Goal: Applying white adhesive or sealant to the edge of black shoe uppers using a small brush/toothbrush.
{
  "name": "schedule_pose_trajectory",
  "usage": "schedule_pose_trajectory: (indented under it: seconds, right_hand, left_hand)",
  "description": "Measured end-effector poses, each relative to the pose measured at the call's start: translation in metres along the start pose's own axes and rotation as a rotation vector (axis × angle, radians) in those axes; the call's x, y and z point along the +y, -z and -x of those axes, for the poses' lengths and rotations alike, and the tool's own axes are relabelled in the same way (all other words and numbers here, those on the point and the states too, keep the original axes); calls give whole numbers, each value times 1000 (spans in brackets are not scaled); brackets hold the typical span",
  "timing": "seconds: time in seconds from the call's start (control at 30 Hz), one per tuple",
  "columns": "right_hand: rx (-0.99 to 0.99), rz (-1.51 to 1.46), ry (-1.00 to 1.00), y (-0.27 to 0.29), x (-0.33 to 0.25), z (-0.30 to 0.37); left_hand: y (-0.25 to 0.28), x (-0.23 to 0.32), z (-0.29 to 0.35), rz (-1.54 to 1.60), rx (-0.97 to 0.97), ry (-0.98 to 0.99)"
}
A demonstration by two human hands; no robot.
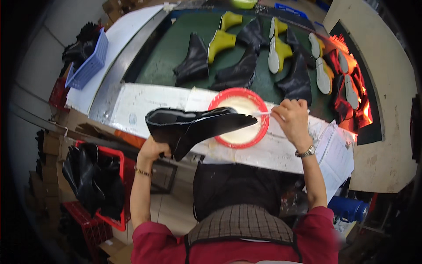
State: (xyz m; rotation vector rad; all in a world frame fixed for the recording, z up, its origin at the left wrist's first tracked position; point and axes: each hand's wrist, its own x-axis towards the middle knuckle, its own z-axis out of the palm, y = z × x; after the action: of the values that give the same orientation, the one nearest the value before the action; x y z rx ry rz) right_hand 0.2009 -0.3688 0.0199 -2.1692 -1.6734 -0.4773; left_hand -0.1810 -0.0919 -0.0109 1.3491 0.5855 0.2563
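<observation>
My left hand (pixel 153 148) is closed around the lower left part of a black leather boot upper (pixel 195 130), which is held sideways above the work ledge. Its pointed end reaches to the right across a red bowl (pixel 239 93) of cream-coloured liquid (pixel 238 136). In my right hand (pixel 292 121) the fingers pinch a thin white handle (pixel 263 113), probably a brush. The handle's far end meets the tip of the upper; its working end is too small to make out.
Beyond the white ledge (pixel 136 103), a green conveyor belt (pixel 158 48) carries black boot uppers (pixel 192 59) and yellow-green shoe lasts (pixel 221 44). Orange light glows at the right (pixel 362 110). A blue crate (pixel 90 61) and red crate (pixel 125 176) stand left, a blue flask (pixel 347 208) right.
</observation>
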Motion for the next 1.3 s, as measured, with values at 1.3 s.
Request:
schedule_pose_trajectory:
  seconds: [1.3]
  right_hand:
    - [99,-567,209,66,-26,-28]
  left_hand:
    - [-62,24,-10,53,-190,147]
